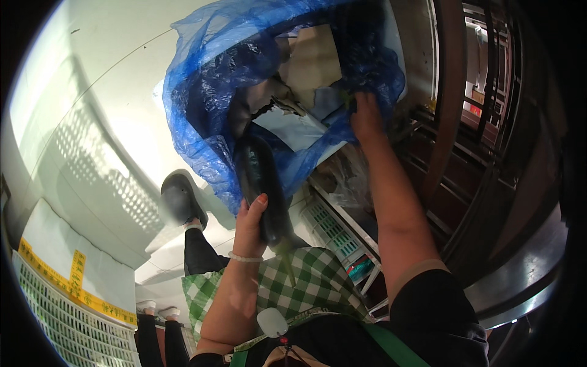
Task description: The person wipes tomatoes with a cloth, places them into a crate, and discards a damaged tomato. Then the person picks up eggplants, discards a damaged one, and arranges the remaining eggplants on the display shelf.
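A long dark eggplant [257, 179] with a green stem is held in my left hand [251, 225]. Its stem end points towards my body, and its far end reaches over the edge of a blue plastic bag [192, 124]. The bag lines a white container [403, 41]. Inside lie a torn piece of brown cardboard [316, 57] and a white sheet [289, 126]. My right hand [367, 117] is in the right side of the bag, beside a green stem [347, 98]. Its fingertips are hidden, so its grasp cannot be made out.
At lower left stands a white slatted crate [78, 330] with yellow printed tape [75, 280]. A metal rack [486, 105] rises on the right, and a pale basket [332, 229] sits low beside my right arm. Another person's feet [158, 312] show at bottom left.
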Available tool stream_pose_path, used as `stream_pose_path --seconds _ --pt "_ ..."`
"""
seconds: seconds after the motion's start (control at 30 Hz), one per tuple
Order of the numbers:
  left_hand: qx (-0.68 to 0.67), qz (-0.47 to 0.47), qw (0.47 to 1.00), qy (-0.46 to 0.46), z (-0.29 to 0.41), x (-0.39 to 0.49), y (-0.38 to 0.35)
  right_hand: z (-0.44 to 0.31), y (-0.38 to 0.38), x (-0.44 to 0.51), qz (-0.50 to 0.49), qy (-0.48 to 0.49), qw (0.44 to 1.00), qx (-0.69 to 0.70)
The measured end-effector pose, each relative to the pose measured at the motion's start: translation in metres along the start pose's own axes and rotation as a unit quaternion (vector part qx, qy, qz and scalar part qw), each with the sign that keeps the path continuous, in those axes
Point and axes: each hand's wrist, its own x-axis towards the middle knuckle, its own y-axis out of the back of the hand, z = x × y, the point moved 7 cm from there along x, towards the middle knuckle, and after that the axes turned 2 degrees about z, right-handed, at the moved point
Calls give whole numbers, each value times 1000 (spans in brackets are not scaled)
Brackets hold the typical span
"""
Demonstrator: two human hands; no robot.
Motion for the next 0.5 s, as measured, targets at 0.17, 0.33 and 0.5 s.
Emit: stream_pose_path --seconds 0.17,0.33,0.5 --pt "26 10 999 -15 2 -1 0 -2 -7 -7 -46 47 998 -18" --pt "34 0 999 -13 2 -1 -4 -2 -19 -15 -121 -3 991 63" --pt "40 5 999 -14 5 -2 -5 14 -14 -37 -218 -180 957 67"
